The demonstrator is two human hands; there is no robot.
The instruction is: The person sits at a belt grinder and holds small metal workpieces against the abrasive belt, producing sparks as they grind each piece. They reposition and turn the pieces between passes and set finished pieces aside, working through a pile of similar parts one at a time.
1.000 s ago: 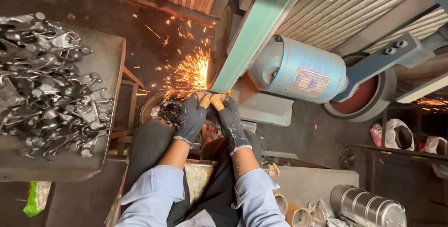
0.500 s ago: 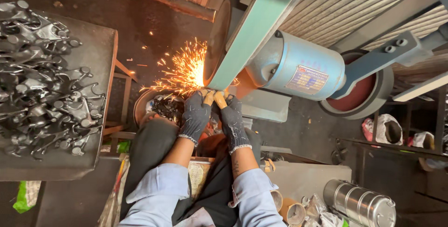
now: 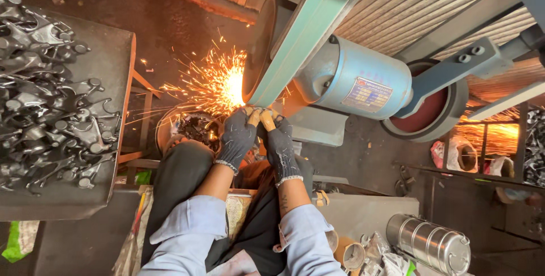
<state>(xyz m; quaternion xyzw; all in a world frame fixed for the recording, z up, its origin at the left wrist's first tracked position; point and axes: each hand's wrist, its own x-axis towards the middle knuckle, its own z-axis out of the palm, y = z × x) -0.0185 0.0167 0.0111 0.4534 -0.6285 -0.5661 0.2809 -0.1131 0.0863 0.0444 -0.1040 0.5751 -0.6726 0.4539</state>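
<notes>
You are pressing both gloved hands together at the centre of the frame, right against the lower edge of the grinding wheel. Your left hand and your right hand are touching at the fingertips, and both are clenching around a small workpiece that is almost wholly hidden by the gloves; you are holding it where the wheel and the green belt are meeting. What kind of piece it is cannot be told. Sparks are spraying out toward the left of the frame from that contact point and are falling over a round basin holding dark metal bits just left of your left hand.

At the far left a flat metal tray is carrying a heap of grey cast metal parts. To the right of the wheel a blue-grey motor is sitting beside a red-faced disc. At the lower right a stacked steel lunch container is lying on its side near some clutter.
</notes>
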